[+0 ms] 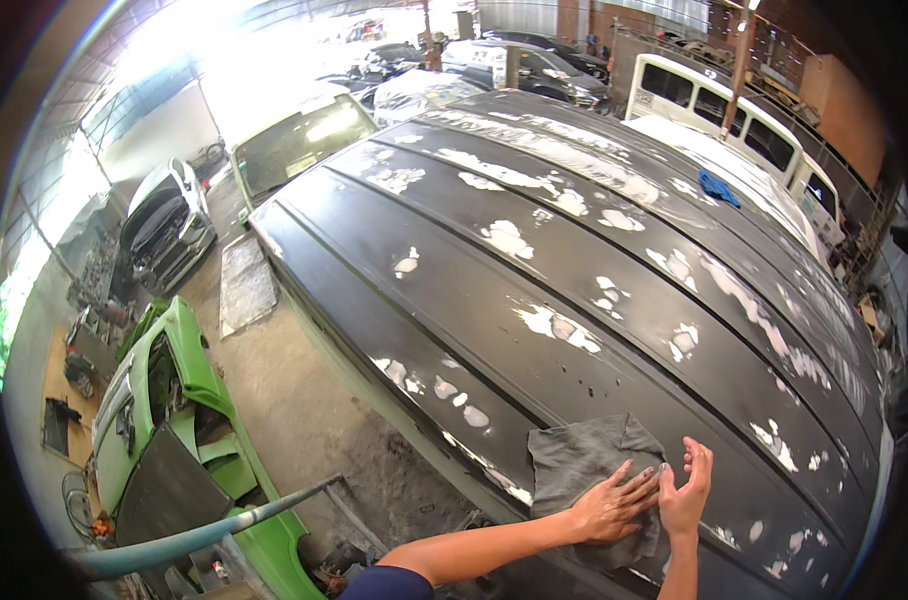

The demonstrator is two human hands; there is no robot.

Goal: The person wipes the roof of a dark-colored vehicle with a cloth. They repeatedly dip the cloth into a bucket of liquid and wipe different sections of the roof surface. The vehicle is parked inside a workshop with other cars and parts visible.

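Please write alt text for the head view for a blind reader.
A person's left hand lies flat on a gray cloth on a ribbed black vehicle roof mottled with white patches, the right hand close beside; a green car body stands lower left.

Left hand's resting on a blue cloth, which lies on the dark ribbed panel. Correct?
Wrong colour: the head view shows the left hand resting on a grey cloth, which lies on the dark ribbed panel. The blue crumpled item is a separate thing, farther away.
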